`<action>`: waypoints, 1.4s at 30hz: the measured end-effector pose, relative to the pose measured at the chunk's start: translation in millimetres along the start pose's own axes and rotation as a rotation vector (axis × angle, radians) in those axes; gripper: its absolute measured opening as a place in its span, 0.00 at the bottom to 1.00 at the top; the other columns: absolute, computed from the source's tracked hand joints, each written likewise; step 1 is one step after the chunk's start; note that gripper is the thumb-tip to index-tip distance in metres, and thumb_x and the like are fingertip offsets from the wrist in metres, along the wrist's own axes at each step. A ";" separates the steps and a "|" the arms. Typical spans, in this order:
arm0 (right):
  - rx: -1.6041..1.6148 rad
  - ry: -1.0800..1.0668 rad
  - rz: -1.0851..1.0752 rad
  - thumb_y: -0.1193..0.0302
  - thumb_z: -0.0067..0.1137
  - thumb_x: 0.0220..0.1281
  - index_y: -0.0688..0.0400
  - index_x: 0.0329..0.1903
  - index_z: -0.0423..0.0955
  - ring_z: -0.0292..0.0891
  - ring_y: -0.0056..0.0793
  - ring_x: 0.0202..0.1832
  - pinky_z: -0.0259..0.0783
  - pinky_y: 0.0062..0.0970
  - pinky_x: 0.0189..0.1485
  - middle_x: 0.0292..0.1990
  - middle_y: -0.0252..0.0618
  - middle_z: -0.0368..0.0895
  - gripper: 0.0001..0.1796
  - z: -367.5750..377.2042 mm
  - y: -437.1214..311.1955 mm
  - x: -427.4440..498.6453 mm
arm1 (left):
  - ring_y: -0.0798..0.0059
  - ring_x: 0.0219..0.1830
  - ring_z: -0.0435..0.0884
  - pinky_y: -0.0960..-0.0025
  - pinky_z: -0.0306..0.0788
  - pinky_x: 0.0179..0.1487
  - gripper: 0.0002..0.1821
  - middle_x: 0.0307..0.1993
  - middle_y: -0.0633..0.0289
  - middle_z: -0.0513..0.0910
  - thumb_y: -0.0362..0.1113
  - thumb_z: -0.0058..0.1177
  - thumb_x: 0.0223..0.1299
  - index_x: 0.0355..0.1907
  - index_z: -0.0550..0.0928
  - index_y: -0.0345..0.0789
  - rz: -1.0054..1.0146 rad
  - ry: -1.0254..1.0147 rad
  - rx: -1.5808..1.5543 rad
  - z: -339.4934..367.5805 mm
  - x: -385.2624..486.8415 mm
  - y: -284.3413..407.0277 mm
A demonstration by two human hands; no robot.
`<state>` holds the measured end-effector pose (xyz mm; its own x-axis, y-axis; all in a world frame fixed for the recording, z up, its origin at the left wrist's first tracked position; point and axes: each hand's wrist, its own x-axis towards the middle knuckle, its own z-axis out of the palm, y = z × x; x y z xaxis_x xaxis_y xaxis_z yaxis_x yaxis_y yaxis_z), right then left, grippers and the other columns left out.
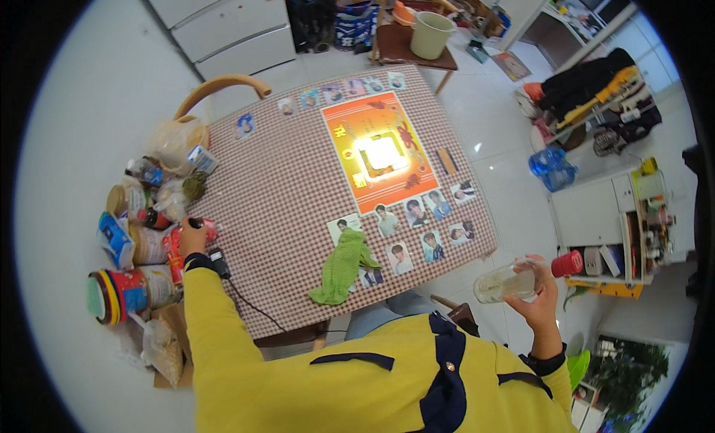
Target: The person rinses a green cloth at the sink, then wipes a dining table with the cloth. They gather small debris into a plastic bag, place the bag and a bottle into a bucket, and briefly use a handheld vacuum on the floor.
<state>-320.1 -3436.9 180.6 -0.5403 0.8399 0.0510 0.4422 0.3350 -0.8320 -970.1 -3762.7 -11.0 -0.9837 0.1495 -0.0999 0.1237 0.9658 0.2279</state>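
Observation:
My right hand [537,293] grips a clear glass bottle [497,284] with a red cap [567,264]. The bottle lies tilted in the air beyond the table's right front corner. At the left edge of the table, my left hand [193,237] reaches among packed goods and touches a red package [174,254]; its fingers are partly hidden, so whether it grips anything is unclear. A black power adapter [218,262] with a cord lies beside that wrist. On the checked tablecloth [268,209] lies a crumpled green cloth [341,271], partly over several photo cards [399,258].
An orange printed sheet [346,154] with a bright glare lies on the table, with more cards along the far edge. Jars, bags and a striped-lid tub [114,296] crowd the left side. Beyond are a chair [391,42] bearing a bucket [431,36] and a clothes rack [592,109].

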 end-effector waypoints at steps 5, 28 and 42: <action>0.018 0.042 0.026 0.71 0.78 0.35 0.62 0.55 0.70 0.78 0.29 0.51 0.72 0.29 0.55 0.49 0.40 0.79 0.39 6.1 -10.9 -10.3 | 0.54 0.60 0.72 0.52 0.65 0.63 0.37 0.61 0.47 0.73 0.47 0.58 0.54 0.65 0.67 0.35 0.227 0.373 0.356 23.2 -46.1 59.4; 0.035 0.457 0.100 0.72 0.78 0.37 0.61 0.60 0.67 0.77 0.28 0.49 0.72 0.27 0.52 0.46 0.38 0.79 0.43 -148.3 117.1 -65.6 | 0.43 0.73 0.51 0.46 0.48 0.72 0.34 0.72 0.41 0.53 0.48 0.48 0.67 0.72 0.60 0.39 0.600 -0.117 0.322 179.7 -209.1 267.5; 0.069 0.306 0.083 0.72 0.77 0.33 0.62 0.56 0.69 0.76 0.28 0.49 0.72 0.29 0.53 0.50 0.39 0.76 0.41 -401.5 302.4 80.2 | 0.52 0.51 0.76 0.56 0.69 0.57 0.18 0.52 0.51 0.79 0.29 0.52 0.47 0.44 0.85 0.42 0.996 -0.383 -0.147 257.3 -539.5 512.1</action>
<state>57.8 -3096.8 154.9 -0.2590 0.9562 0.1363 0.4211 0.2388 -0.8750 -342.5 -3294.2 -89.6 -0.3397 0.9357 -0.0955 0.8043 0.3417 0.4862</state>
